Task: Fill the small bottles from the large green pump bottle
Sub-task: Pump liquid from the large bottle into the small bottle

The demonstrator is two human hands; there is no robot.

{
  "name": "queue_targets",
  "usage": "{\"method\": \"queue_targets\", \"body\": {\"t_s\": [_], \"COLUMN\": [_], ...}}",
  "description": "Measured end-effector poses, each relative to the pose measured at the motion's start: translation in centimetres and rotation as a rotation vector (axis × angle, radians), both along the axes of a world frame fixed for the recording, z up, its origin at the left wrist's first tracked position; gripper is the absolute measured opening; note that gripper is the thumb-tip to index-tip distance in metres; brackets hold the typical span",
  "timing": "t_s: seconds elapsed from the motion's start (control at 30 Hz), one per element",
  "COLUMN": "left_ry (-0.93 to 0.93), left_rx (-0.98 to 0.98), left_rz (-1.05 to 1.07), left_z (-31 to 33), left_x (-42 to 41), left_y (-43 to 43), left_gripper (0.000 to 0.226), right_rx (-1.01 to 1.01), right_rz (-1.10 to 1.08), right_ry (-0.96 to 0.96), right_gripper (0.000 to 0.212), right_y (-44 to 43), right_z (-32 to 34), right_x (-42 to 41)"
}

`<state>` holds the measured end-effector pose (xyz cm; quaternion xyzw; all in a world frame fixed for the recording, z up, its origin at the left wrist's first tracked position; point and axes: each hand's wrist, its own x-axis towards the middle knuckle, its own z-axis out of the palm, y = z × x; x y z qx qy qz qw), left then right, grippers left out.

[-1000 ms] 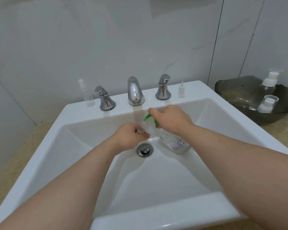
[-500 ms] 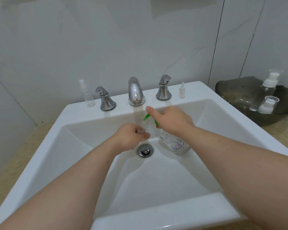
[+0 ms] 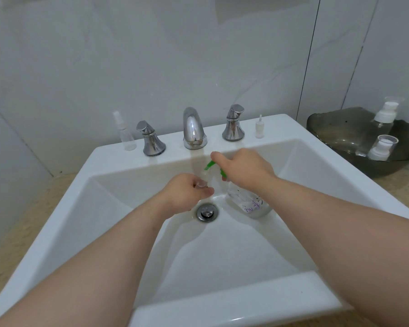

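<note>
Left hand (image 3: pixel 187 195) curled around a small clear bottle (image 3: pixel 204 183) beneath the green spout (image 3: pixel 210 164) of the pump bottle (image 3: pixel 248 204), whose head the right hand (image 3: pixel 243 171) grips, both low in the sink (image 3: pixel 222 308) beside the drain (image 3: pixel 207 212), in front of the tap (image 3: pixel 194 128).

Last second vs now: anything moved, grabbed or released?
No visible change. The right hand stays on the green pump head of the large clear pump bottle in the white ceramic sink; the left hand keeps its grip on the small clear bottle beneath the nozzle.
</note>
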<state>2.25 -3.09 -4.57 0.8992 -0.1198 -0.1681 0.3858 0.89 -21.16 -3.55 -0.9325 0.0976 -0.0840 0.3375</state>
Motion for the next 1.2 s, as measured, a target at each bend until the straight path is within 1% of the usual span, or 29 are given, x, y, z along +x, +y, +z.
{"method": "queue_targets", "body": {"t_s": [0.17,0.33,0.4,0.43,0.5,0.57,0.63,0.77,0.9,1.0,1.13,1.2], "left_ry": [0.001,0.001,0.003,0.001,0.000,-0.006,-0.010,-0.005,-0.001,0.000,0.001,0.003], "left_rx": [0.011,0.029,0.037,0.042,0.037,0.017,0.013,0.012,0.019,0.023,0.036,0.037], "left_rz": [-0.007,-0.023,-0.016,-0.013,-0.015,-0.013,-0.005,-0.009,-0.010,-0.022,-0.027,-0.024], "left_z": [0.02,-0.04,-0.03,0.00,0.11,0.09,0.11,0.15,0.30,0.24,0.34,0.27], "left_x": [-0.21,-0.08,-0.05,-0.08,-0.15,-0.11,-0.16,-0.20,-0.36,-0.29,-0.38,-0.39], "left_y": [-0.01,0.02,0.00,0.01,0.02,0.08,0.02,-0.05,0.01,-0.01,-0.07,-0.05], "left_gripper": [0.021,0.029,0.029,0.026,0.022,0.029,0.037,0.035,0.021,0.028,0.021,0.024], "right_rx": [-0.004,-0.010,-0.011,-0.012,-0.028,-0.056,-0.070,-0.071,-0.061,-0.042,-0.028,-0.022], "right_rz": [0.010,0.027,0.024,0.020,0.015,0.011,0.004,0.009,0.007,0.011,0.012,0.012], "right_ry": [-0.001,-0.009,-0.008,-0.008,-0.007,-0.011,-0.014,-0.008,-0.007,-0.008,-0.013,-0.012], "right_gripper": [0.055,0.052,0.053,0.055,0.068,0.082,0.086,0.083,0.080,0.078,0.070,0.065], "right_y": [-0.06,-0.21,-0.21,-0.19,-0.16,-0.15,-0.18,-0.20,-0.12,-0.12,-0.04,0.00], "right_z": [0.12,0.11,0.09,0.00,-0.27,-0.58,-0.68,-0.47,-0.49,-0.52,-0.31,-0.20], "right_x": [-0.07,-0.06,-0.08,-0.05,0.04,0.21,0.22,0.10,0.14,0.27,0.26,0.21]}}
